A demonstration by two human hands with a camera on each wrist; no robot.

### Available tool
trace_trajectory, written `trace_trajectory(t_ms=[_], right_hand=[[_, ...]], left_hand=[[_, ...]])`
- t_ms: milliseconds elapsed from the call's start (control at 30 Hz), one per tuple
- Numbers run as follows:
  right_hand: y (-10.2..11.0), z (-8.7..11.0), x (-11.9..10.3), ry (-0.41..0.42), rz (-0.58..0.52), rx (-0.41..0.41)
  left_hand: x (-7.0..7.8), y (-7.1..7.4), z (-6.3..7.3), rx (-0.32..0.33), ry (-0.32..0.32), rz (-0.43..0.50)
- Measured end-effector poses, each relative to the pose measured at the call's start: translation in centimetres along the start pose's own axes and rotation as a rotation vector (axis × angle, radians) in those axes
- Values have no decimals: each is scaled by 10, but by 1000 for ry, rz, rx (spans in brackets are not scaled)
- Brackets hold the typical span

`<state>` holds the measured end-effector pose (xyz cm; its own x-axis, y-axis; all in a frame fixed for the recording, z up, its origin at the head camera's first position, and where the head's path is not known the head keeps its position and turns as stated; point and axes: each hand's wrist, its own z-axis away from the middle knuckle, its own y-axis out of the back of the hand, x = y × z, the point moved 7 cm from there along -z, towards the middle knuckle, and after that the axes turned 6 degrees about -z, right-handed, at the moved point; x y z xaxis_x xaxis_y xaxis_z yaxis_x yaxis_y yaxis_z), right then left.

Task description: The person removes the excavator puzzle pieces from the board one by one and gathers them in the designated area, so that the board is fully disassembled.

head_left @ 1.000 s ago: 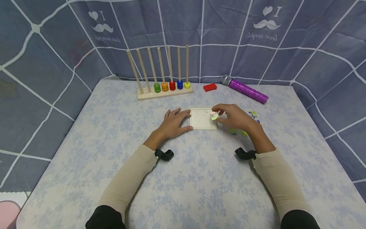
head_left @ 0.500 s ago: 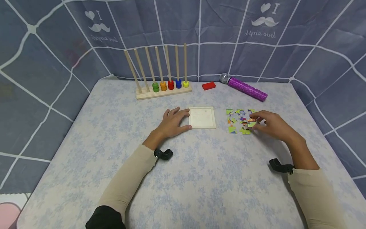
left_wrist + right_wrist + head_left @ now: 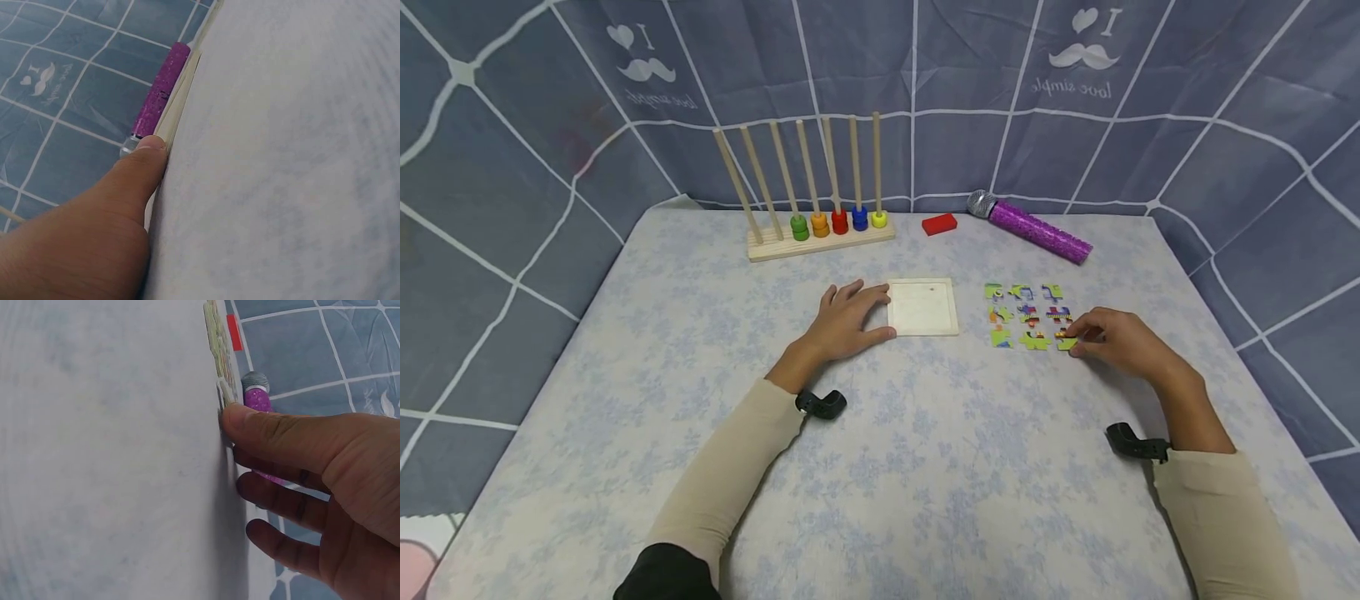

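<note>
My right hand [image 3: 1116, 340] pinches a puzzle piece [image 3: 1065, 343] at the near right corner of a grid of green jigsaw pieces [image 3: 1027, 315]. In the right wrist view, its thumb [image 3: 247, 422] lies against the edge of that piece [image 3: 225, 392], and the other fingers are spread below. My left hand [image 3: 847, 323] rests on the table with thumb and fingers apart, their tips at the left edge of a shallow wooden puzzle tray [image 3: 922, 307]. The left wrist view shows the left thumb [image 3: 149, 150] against the tray's side [image 3: 178, 103]. Bare wood shows inside the tray.
Along the back stand a wooden peg stand [image 3: 820, 242] with coloured rings, a red block [image 3: 939, 224] and a purple glitter microphone [image 3: 1037, 232]. A grey-blue checked cloth [image 3: 865, 67] hangs behind the table [image 3: 887, 467] and on its sides.
My right hand has carried the puzzle piece from over the tray rightward and lowered it to the corner of the grid. The left hand has stayed at the tray.
</note>
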<state>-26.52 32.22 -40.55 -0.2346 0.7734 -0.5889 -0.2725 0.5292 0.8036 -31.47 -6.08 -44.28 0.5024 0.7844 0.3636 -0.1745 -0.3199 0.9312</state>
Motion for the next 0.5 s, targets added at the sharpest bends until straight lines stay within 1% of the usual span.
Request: trace_trajectory(t_ms=[300,500], right_hand=[[-1,-3,3,-9,4,16],[-3,-2,7,-43,9,-9]], left_hand=[[-1,0,2,7,4,-1],[0,-3,1,11,-1,-1]])
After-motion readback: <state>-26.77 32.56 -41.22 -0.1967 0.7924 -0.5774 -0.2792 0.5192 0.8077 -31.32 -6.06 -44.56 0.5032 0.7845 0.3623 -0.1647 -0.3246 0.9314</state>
